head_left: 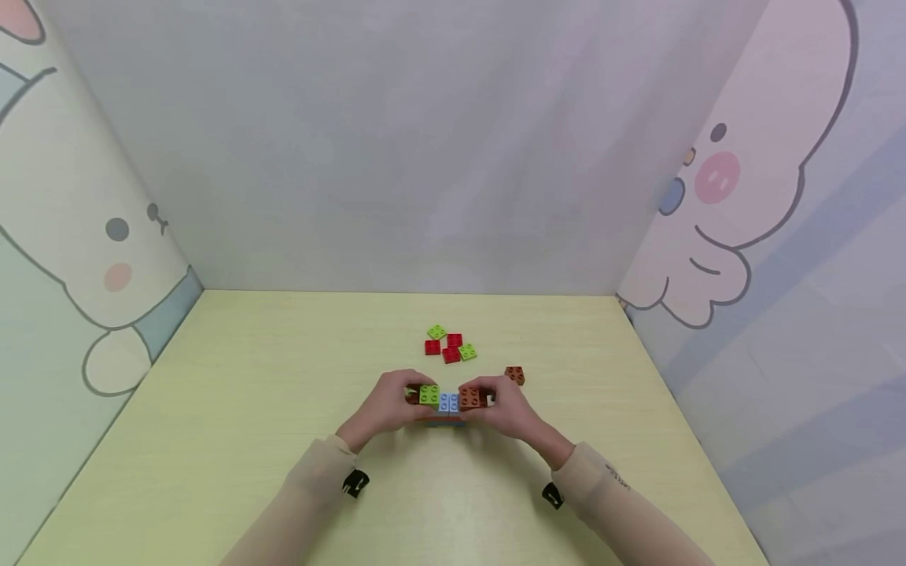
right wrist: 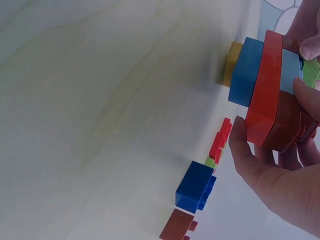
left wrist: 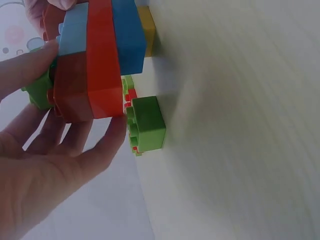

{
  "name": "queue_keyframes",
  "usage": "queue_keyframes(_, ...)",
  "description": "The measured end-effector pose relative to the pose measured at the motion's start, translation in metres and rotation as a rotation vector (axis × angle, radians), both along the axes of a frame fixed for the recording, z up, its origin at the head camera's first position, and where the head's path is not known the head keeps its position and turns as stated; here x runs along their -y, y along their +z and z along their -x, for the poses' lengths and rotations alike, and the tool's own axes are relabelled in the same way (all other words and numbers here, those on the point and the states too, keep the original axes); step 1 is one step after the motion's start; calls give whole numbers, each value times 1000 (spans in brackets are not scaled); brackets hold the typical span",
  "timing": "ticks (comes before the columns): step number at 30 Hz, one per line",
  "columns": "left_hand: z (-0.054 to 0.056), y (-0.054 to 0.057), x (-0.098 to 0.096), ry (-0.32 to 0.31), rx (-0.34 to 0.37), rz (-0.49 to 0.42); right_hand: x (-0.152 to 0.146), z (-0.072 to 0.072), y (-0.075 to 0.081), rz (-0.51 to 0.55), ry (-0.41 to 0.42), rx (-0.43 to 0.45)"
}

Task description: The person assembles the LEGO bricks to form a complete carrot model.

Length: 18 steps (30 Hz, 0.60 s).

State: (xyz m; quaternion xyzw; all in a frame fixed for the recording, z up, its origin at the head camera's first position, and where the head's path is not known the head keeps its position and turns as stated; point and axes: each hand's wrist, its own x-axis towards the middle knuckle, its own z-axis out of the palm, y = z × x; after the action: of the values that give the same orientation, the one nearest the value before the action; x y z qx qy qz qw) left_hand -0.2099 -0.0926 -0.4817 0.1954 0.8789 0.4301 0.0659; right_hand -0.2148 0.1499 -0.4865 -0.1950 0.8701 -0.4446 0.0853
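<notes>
A layered stack of toy building bricks stands between both hands: yellow brick (right wrist: 231, 64) at the bottom, blue brick (left wrist: 130, 40), long red brick (left wrist: 104, 60), then a layer of light blue bricks (head_left: 449, 402) with a dark brown brick (left wrist: 72, 85) at the end. My left hand (head_left: 388, 402) pinches the green brick (head_left: 429, 395) on the stack's left top, thumb in front and fingers around the end. At the other end, my right hand (head_left: 511, 409) grips the brown brick (head_left: 469, 398) on top. Fingers hide parts of both ends.
Farther back lie several loose bricks, among them a red brick (head_left: 432, 347) and a lime brick (head_left: 436, 332). A brown brick (head_left: 515, 375) lies beyond my right hand. Behind the stack sit a green brick (left wrist: 150, 122) and a dark blue brick (right wrist: 194, 187).
</notes>
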Motion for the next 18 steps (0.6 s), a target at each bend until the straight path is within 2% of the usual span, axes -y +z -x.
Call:
queue_keyframes(10, 1, 1, 0, -33, -15, 9, 0, -1, 1, -12, -7, 7)
queue_keyframes(18, 2, -1, 0, -26, -4, -10, 1, -2, 2, -16, -12, 15)
